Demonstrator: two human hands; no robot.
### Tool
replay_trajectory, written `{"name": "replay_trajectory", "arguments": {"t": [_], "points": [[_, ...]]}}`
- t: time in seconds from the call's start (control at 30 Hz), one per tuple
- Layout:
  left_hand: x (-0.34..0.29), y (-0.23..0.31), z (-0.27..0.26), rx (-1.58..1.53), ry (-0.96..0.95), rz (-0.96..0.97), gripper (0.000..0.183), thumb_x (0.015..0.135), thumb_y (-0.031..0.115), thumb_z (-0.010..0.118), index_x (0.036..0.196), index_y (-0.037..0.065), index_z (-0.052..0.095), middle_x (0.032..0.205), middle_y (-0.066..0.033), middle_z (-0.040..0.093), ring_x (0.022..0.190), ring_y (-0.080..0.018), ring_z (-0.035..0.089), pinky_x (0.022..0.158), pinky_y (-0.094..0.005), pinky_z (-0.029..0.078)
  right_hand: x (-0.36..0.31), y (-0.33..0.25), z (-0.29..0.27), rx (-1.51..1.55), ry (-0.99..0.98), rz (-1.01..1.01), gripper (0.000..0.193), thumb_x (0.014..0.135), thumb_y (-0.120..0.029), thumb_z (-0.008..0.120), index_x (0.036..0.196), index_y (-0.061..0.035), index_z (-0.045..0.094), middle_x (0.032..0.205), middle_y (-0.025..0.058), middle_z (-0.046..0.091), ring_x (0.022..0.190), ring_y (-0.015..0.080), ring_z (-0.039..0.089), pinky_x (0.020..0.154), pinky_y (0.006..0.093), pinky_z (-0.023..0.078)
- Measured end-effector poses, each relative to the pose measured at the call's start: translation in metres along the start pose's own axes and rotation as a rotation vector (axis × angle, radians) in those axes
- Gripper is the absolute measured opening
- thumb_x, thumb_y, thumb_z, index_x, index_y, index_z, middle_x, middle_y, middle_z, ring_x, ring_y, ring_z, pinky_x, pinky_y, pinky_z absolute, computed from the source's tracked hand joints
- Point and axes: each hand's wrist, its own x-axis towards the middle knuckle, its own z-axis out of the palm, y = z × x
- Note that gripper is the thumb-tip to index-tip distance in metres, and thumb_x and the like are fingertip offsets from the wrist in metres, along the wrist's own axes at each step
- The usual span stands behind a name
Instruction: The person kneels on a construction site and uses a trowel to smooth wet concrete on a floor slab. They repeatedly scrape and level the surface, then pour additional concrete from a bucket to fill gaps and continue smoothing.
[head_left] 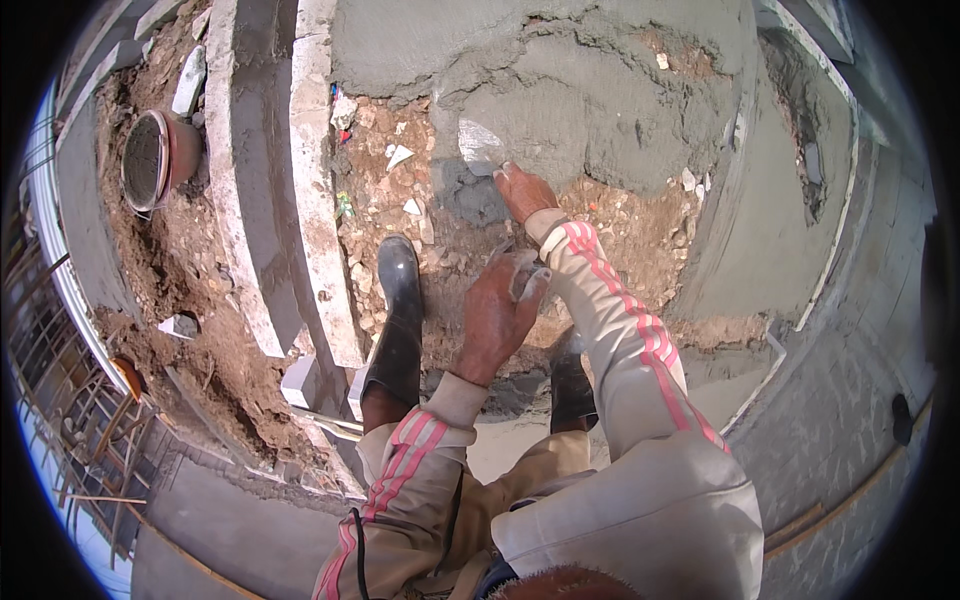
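My right hand (524, 192) is closed round the handle of a trowel (481, 146), its shiny blade lying on the edge of the wet grey mortar (545, 125). Just below the blade is a darker, wetter patch of mortar (474, 195). My left hand (497, 308), dusted with grey, hangs nearer to me over the rubble, with its fingers curled. Something dark grey shows between thumb and fingers, but I cannot make out what it is. Bare earth with broken stones (385, 165) lies between the mortar and my black rubber boots (400, 285).
A long pale concrete kerb (325, 200) runs along the left, with another kerb (240, 190) beyond it. A mortar-smeared bucket (185, 155) sits tilted on the soil further left. Smoothed mortar (770, 220) covers the right side. Wooden sticks and rods (100, 440) lie at lower left.
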Motion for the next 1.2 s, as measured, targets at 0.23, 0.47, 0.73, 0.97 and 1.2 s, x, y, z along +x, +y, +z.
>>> {"name": "replay_trajectory", "arguments": {"t": [0.23, 0.47, 0.73, 0.97, 1.2], "points": [[0.005, 0.004, -0.008, -0.012, -0.017, 0.003, 0.029, 0.089, 0.021, 0.068, 0.109, 0.002, 0.065, 0.099, -0.018, 0.067, 0.091, -0.0356, 0.066, 0.078, -0.0415, 0.052, 0.009, 0.014, -0.055, -0.26, 0.323, -0.081, 0.038, 0.1, -0.042, 0.045, 0.109, -0.0079, 0.059, 0.085, 0.0212, 0.069, 0.082, 0.0403, 0.069, 0.072, 0.052, 0.054], [-0.001, -0.005, -0.002, 0.056, -0.048, -0.02, 0.032, 0.085, 0.011, 0.072, 0.115, 0.002, 0.066, 0.103, -0.0149, 0.069, 0.089, -0.0245, 0.069, 0.079, -0.0336, 0.054, 0.131, 0.031, -0.117, -0.262, 0.365, 0.128, 0.05, 0.101, -0.046, 0.039, 0.12, -0.0042, 0.058, 0.103, 0.0262, 0.068, 0.098, 0.0432, 0.066, 0.083, 0.0532, 0.052], [0.013, 0.003, -0.009, 0.029, -0.005, 0.047, 0.032, 0.085, 0.012, 0.073, 0.115, 0.002, 0.066, 0.103, -0.016, 0.068, 0.089, -0.0244, 0.069, 0.078, -0.0332, 0.055, 0.099, 0.106, -0.11, 0.319, 0.319, 0.241, 0.045, 0.095, -0.047, 0.049, 0.099, -0.003, 0.058, 0.078, 0.0163, 0.063, 0.057, 0.0268, 0.062, 0.057, 0.0427, 0.052], [0.005, -0.005, -0.019, -0.02, -0.035, -0.054, 0.029, 0.087, 0.014, 0.071, 0.113, 0.002, 0.065, 0.102, -0.0163, 0.067, 0.089, -0.0285, 0.067, 0.076, -0.0373, 0.053, 0.149, 0.082, -0.157, 0.993, 0.317, 0.483, 0.044, 0.093, -0.05, 0.052, 0.101, -0.0079, 0.056, 0.071, 0.0088, 0.057, 0.05, 0.0206, 0.055, 0.044, 0.0364, 0.047], [0.014, 0.007, -0.027, -0.031, -0.024, -0.008, 0.03, 0.089, 0.022, 0.068, 0.111, 0.001, 0.064, 0.105, -0.02, 0.065, 0.096, -0.039, 0.064, 0.079, -0.0454, 0.052, 0.139, 0.01, -0.088, 0.519, 0.015, 0.239, 0.047, 0.095, -0.048, 0.047, 0.101, -0.0028, 0.06, 0.073, 0.0131, 0.061, 0.055, 0.0255, 0.06, 0.055, 0.0411, 0.05]]}}
